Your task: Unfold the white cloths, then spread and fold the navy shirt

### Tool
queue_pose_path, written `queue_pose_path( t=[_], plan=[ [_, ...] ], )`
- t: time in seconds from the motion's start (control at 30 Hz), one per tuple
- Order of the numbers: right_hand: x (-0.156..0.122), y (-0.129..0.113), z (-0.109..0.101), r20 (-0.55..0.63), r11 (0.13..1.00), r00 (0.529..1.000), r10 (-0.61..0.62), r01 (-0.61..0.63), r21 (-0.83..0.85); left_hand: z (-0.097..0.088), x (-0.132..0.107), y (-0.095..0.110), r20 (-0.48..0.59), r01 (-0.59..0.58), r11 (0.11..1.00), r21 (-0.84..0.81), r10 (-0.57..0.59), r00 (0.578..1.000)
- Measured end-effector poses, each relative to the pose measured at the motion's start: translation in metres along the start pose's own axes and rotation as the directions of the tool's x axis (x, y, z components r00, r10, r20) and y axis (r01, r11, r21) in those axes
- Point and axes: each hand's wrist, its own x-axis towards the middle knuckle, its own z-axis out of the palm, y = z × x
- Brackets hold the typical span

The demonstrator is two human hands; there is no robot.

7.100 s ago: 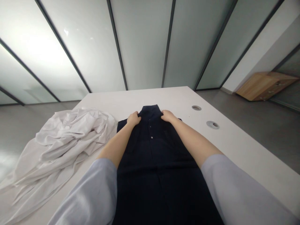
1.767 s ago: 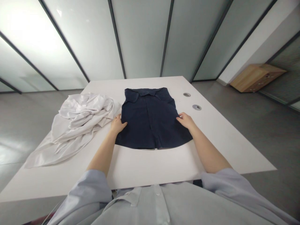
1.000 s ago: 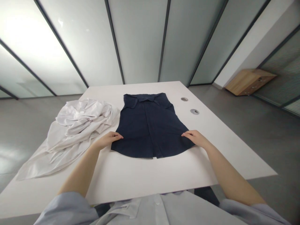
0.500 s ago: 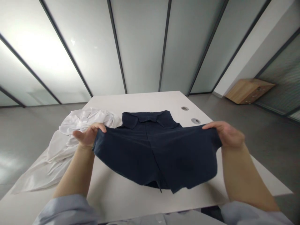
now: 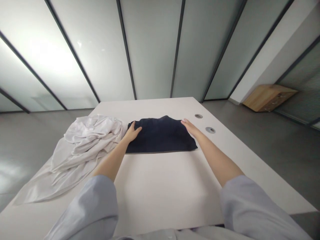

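Observation:
A dark navy collared shirt lies folded into a wide, flat bundle on the white table, its collar now hidden under the top layer. My left hand rests at the bundle's far left corner, thumb spread away from the fingers. At the far right corner, my right hand touches the cloth with its fingers stretched out. Neither hand appears to grip the fabric.
A crumpled heap of white cloth covers the left side of the table. Two round grommets are set in the tabletop to the right. Beyond are frosted glass panels and a wooden cabinet on the floor.
Both hands have moved forward and closer together, carrying the raised lower part of the shirt over its collar and down onto the table. The fingers have loosened from the cloth.

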Motion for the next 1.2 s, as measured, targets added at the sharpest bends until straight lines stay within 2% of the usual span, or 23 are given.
queue_pose_path(
  t=[0.07,0.17,0.27,0.43,0.6,0.7,0.77,0.83,0.9,0.93,1.0,1.1,1.2],
  plan=[
    [-0.011,0.019,0.015,0.075,0.963,0.995,-0.064,0.081,-0.257,0.014,-0.014,-0.01,0.099,-0.081,0.932,0.352,0.049,0.994],
    [-0.032,0.036,0.029,0.156,0.788,0.982,-0.103,0.177,-0.59,0.027,-0.032,-0.016,0.169,-0.127,0.738,0.662,0.018,0.985],
    [-0.049,0.041,0.033,0.171,0.634,0.981,-0.09,0.189,-0.75,0.033,-0.041,-0.016,0.177,-0.147,0.621,0.77,0.014,0.984],
    [-0.062,0.045,0.026,0.132,0.561,0.988,-0.08,0.154,-0.814,0.038,-0.05,-0.014,0.178,-0.165,0.559,0.812,0.033,0.984],
    [-0.077,0.051,0.022,0.115,0.537,0.989,-0.093,0.147,-0.831,0.042,-0.066,-0.01,0.189,-0.194,0.566,0.801,0.068,0.98],
    [-0.088,0.051,0.016,0.118,0.519,0.987,-0.111,0.159,-0.84,0.035,-0.072,-0.006,0.225,-0.237,0.585,0.776,0.094,0.97],
    [-0.09,0.048,0.007,0.141,0.517,0.981,-0.132,0.19,-0.835,0.026,-0.07,-0.005,0.272,-0.27,0.632,0.726,0.097,0.957],
    [-0.086,0.044,-0.005,0.147,0.547,0.981,-0.128,0.193,-0.814,0.014,-0.062,-0.006,0.265,-0.251,0.716,0.652,0.096,0.959],
    [-0.073,0.039,-0.015,0.088,0.609,0.991,-0.098,0.13,-0.783,0.004,-0.049,-0.01,0.141,-0.15,0.784,0.602,0.081,0.987],
    [-0.064,0.038,-0.02,0.032,0.645,0.996,-0.081,0.077,-0.76,0.001,-0.041,-0.012,0.05,-0.066,0.802,0.594,0.045,0.998],
    [-0.043,0.037,-0.024,-0.09,0.721,0.995,-0.041,-0.033,-0.692,-0.003,-0.024,-0.017,-0.092,0.108,0.797,0.594,-0.067,0.994],
    [-0.012,0.038,-0.02,-0.183,0.811,0.977,0.108,-0.193,-0.552,-0.001,-0.002,-0.023,-0.149,0.245,0.794,0.556,-0.195,0.969],
    [0.009,0.036,-0.011,-0.224,0.808,0.945,0.24,-0.322,-0.493,0.003,0.016,-0.025,-0.187,0.345,0.859,0.38,-0.294,0.937]
  ],
)
